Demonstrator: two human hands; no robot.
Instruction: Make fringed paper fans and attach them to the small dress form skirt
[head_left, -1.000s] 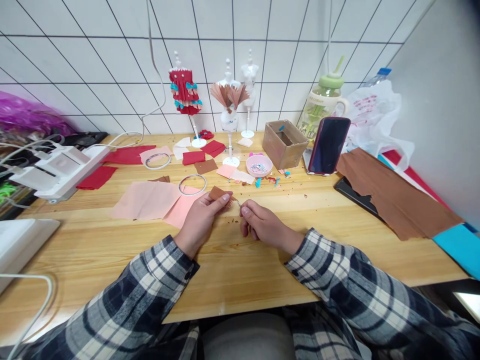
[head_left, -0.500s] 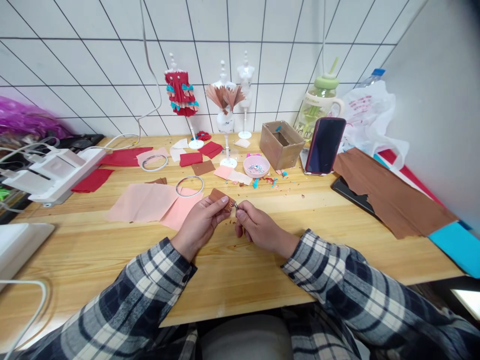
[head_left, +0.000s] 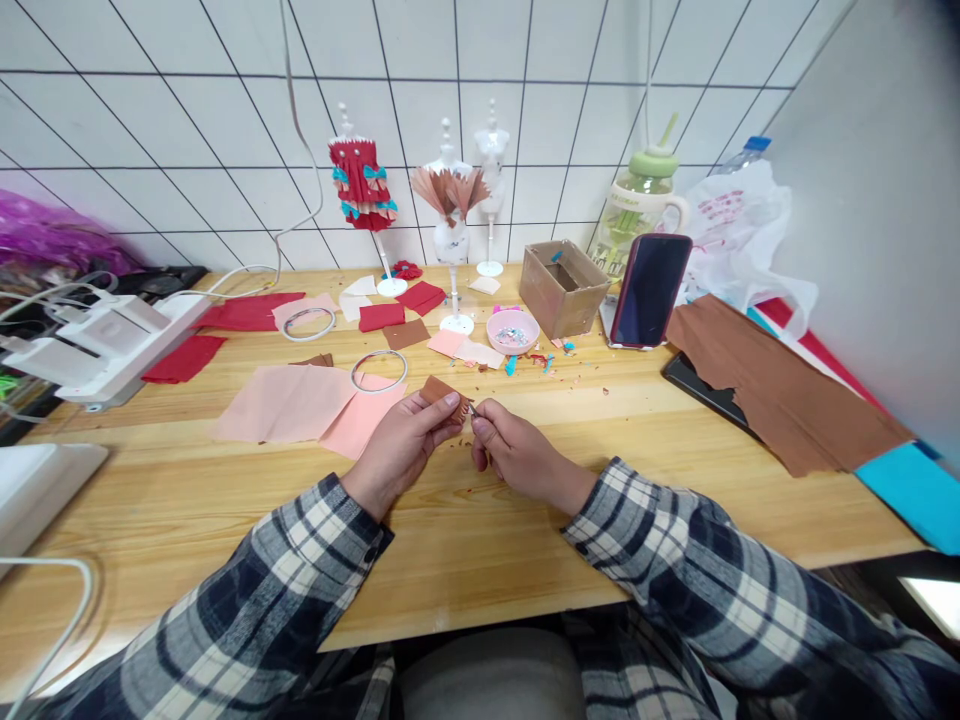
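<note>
Between the thumb and fingers of my left hand (head_left: 405, 440) is a piece of brown crepe paper (head_left: 440, 392), its right edge cut into small points. My right hand (head_left: 517, 445) is closed around small scissors (head_left: 472, 408); only their metal tip shows, and it meets the notched edge. The handles are hidden inside the fingers. Tiny brown scraps lie on the table under both hands. Just left of the paper, a silver ring (head_left: 379, 371) rests partly over pink paper sheets (head_left: 289, 405).
Behind stand small white mannequins, one in a red paper dress (head_left: 360, 185), one with brown pleated paper (head_left: 450, 192). A pink bowl (head_left: 513, 331), cardboard box (head_left: 564, 288), phone (head_left: 651, 290) and green-lidded bottle (head_left: 637, 205) are right of them. Brown paper (head_left: 787, 390) lies far right, a power strip (head_left: 127, 345) left.
The scissors' tip has shifted very slightly at the paper's notched edge. Both hands stay in nearly the same place.
</note>
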